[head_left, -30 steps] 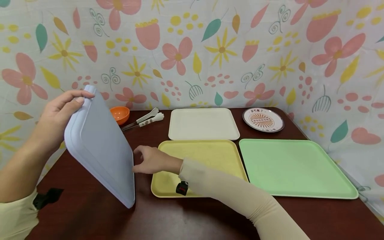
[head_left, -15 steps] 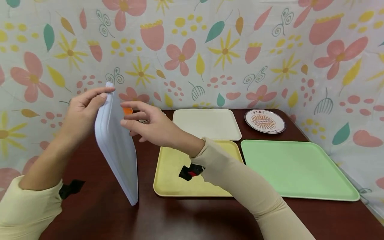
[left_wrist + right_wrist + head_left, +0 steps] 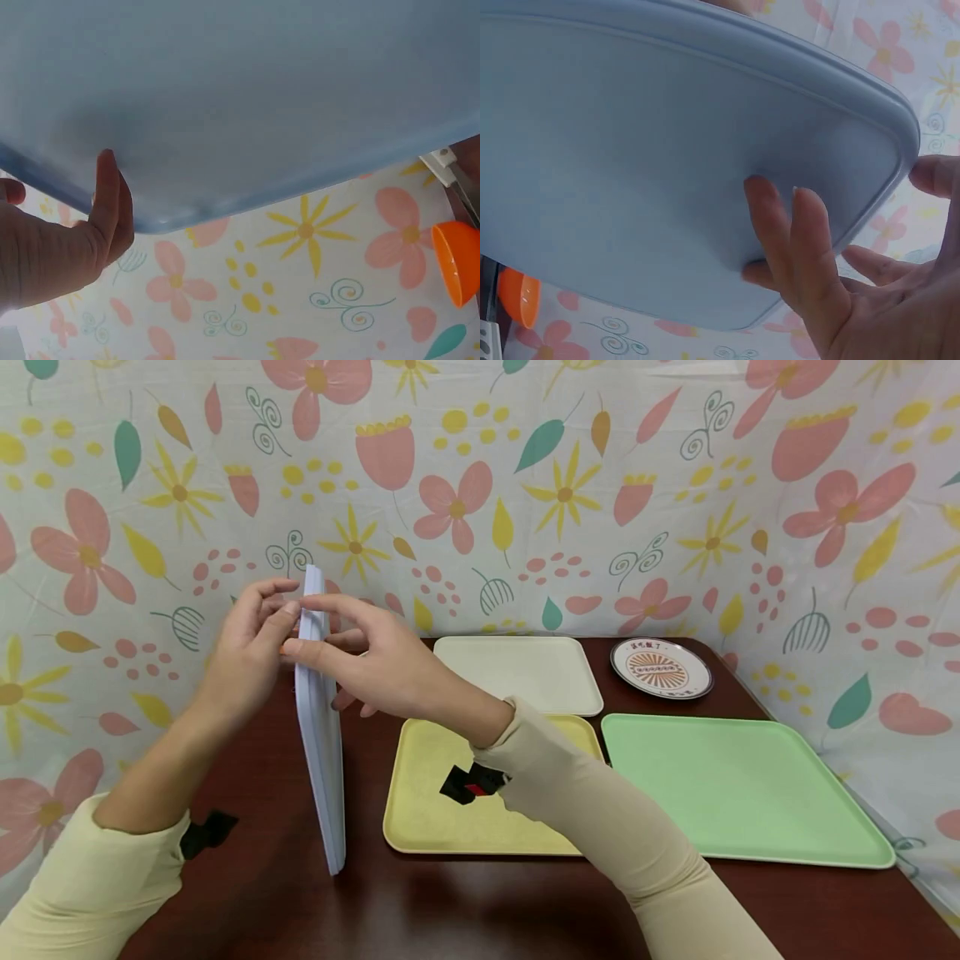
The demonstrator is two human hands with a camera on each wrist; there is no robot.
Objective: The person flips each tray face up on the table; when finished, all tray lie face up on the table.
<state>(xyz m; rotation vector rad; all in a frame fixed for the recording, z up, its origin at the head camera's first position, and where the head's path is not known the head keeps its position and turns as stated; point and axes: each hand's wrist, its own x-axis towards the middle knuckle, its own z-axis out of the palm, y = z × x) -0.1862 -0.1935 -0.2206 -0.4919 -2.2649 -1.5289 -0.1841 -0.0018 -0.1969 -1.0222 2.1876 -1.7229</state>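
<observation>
A pale blue tray point(image 3: 321, 752) stands nearly upright on its edge on the left part of the table, its thin side facing me. My left hand point(image 3: 251, 631) holds it by the upper rim from the left. In the left wrist view, the fingers point(image 3: 112, 199) lie against one broad face near a corner, with the thumb outside the rim. From the other side my right hand point(image 3: 382, 664) grips the same upper part, thumb on the near rim. The right wrist view has its fingers point(image 3: 810, 232) spread over the opposite face near the corner.
A yellow tray point(image 3: 442, 810) lies right of the blue one, a green tray point(image 3: 742, 785) beyond it, and a white tray point(image 3: 517, 672) behind. A printed plate point(image 3: 662, 668) sits back right. An orange bowl point(image 3: 457, 262) and white-handled tongs point(image 3: 442, 165) are behind the blue tray.
The blue tray has swung from leaning left to nearly upright, the left hand moving right with it. The right hand has risen from its low side edge to its upper rim.
</observation>
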